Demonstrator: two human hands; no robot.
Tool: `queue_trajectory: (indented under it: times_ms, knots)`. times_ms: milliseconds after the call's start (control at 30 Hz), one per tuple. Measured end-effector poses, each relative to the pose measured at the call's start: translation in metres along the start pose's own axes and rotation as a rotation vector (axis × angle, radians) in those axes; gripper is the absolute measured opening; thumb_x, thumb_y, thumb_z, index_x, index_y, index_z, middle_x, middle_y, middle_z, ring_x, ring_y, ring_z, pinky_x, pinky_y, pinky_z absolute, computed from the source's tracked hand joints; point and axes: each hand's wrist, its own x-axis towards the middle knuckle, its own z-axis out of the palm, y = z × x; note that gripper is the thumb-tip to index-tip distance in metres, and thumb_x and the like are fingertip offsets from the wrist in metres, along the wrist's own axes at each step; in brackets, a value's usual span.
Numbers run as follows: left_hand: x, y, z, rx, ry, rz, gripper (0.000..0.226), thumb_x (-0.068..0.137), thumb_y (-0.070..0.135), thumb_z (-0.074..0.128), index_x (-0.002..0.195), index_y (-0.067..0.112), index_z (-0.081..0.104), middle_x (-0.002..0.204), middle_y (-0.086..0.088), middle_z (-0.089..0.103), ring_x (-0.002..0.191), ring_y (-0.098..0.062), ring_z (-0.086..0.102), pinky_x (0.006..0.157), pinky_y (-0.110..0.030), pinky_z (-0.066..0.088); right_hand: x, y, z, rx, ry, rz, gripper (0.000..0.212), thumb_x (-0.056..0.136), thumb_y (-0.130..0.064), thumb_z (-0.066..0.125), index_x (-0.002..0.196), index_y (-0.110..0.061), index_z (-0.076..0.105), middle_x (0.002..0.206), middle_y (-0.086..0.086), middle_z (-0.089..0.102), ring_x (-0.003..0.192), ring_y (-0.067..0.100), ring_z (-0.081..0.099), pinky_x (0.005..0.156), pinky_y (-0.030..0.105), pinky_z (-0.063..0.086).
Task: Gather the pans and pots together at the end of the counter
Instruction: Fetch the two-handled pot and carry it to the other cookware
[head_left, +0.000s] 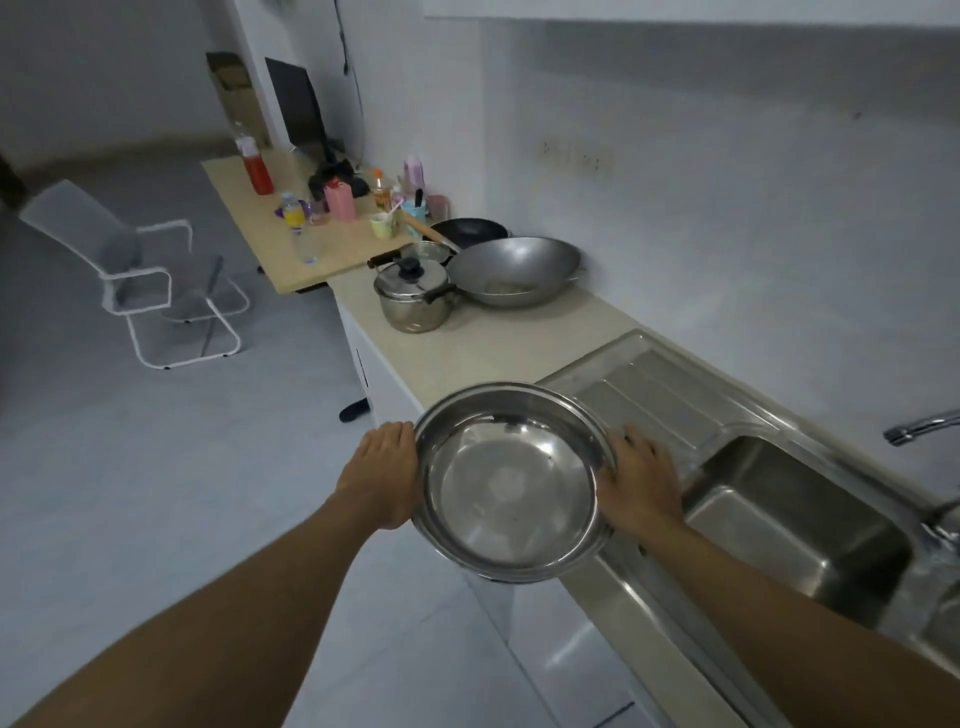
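Left hand (382, 475), right hand (641, 480) clasp steel basin (511, 483) by opposite rims, above surface (467, 353) near sink (789, 519). Lidded pot (415, 299), wok (511, 275), dark pan (470, 231) already clustered at far end (basin apparently last).

a steel sink (795, 525) is sitting at the right under a tap (922, 427). a wooden bench (270, 228) is carrying a red bottle (258, 169), a pink container (340, 199), cups and a dark monitor (296, 101). a white-framed chair (130, 270) is standing beside it.
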Motion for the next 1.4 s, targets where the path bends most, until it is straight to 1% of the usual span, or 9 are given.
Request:
queue_trajectory:
  times_ms: [100,200,367,533,667,867,1000,1167,1400]
  knots:
    - [0.027,-0.024,-0.002,0.022,-0.019,0.022,0.067,0.089,0.026,0.063,0.143,0.006,0.029,0.143,-0.011,0.036,0.135,-0.031,0.034,0.115,-0.039,0.028,0.015,-0.019,0.008,-0.031,0.017,0.017,0.035,0.091,-0.017,0.053,0.125,-0.02,0.053,0.135,0.004,0.053,0.123,0.03,0.044,0.102,0.044,0.037]
    - [0.052,-0.039,0.001,0.034,-0.092,0.043,0.091,0.092,0.029,0.062,0.154,0.0,0.002,0.162,-0.017,0.009,0.151,-0.035,0.006,0.124,-0.043,0.012,0.031,-0.03,0.016,-0.054,0.034,0.013,0.03,0.089,-0.015,0.054,0.119,-0.016,0.054,0.127,0.007,0.057,0.119,0.03,0.046,0.1,0.043,0.037]
    - [0.105,-0.056,0.001,0.041,-0.12,0.086,0.098,0.095,0.028,0.061,0.154,0.001,-0.013,0.164,-0.018,-0.011,0.152,-0.031,-0.01,0.124,-0.043,0.001,0.072,-0.039,0.028,-0.118,-0.005,0.058,0.041,0.093,-0.018,0.052,0.133,-0.011,0.048,0.142,0.01,0.049,0.134,0.031,0.04,0.11,0.043,0.031]
    - [0.169,-0.065,0.002,0.045,-0.131,0.13,0.1,0.095,0.025,0.061,0.153,0.002,-0.017,0.164,-0.017,-0.015,0.152,-0.03,-0.012,0.124,-0.043,0.001,0.127,-0.043,0.04,-0.138,0.024,0.073,0.049,0.089,-0.019,0.057,0.136,-0.011,0.047,0.143,0.01,0.048,0.131,0.032,0.043,0.107,0.045,0.035]
    - [0.223,-0.072,0.0,0.09,-0.153,0.159,0.105,0.093,0.028,0.065,0.153,0.003,-0.017,0.164,-0.016,-0.016,0.152,-0.03,-0.011,0.124,-0.043,0.002,0.163,-0.046,0.055,-0.031,0.075,0.13,0.047,0.079,-0.009,0.066,0.125,-0.006,0.056,0.126,0.02,0.058,0.118,0.042,0.052,0.098,0.052,0.042]
    - [0.295,-0.073,0.008,0.116,-0.186,0.191,0.11,0.09,0.027,0.068,0.153,0.004,-0.019,0.164,-0.015,-0.015,0.152,-0.029,-0.011,0.124,-0.042,0.0,0.214,-0.041,0.069,0.025,0.1,0.187,0.037,0.076,-0.006,0.068,0.112,-0.006,0.059,0.104,0.015,0.061,0.106,0.04,0.055,0.09,0.05,0.045]
    - [0.328,-0.075,0.017,0.126,-0.197,0.223,0.109,0.089,0.023,0.068,0.154,0.004,-0.017,0.165,-0.015,-0.01,0.153,-0.03,-0.008,0.124,-0.042,0.001,0.236,-0.038,0.08,0.041,0.077,0.225,0.04,0.084,-0.01,0.062,0.123,-0.013,0.055,0.115,0.008,0.059,0.123,0.035,0.046,0.102,0.051,0.038]
    - [0.367,-0.082,0.03,0.151,-0.247,0.26,0.118,0.083,0.026,0.075,0.154,0.004,-0.017,0.165,-0.013,-0.01,0.153,-0.027,-0.008,0.124,-0.041,0.002,0.261,-0.04,0.099,0.052,0.051,0.317,0.033,0.09,-0.014,0.055,0.123,-0.018,0.053,0.123,0.0,0.058,0.133,0.031,0.039,0.11,0.048,0.029]
    - [0.426,-0.098,0.051,0.195,-0.283,0.351,0.095,0.095,0.024,0.054,0.153,0.002,-0.019,0.165,-0.012,-0.013,0.153,-0.025,-0.008,0.124,-0.039,0.003,0.283,-0.057,0.131,0.005,0.037,0.453,0.055,0.089,-0.01,0.054,0.142,-0.016,0.042,0.145,0.002,0.048,0.143,0.031,0.028,0.114,0.045,0.021]
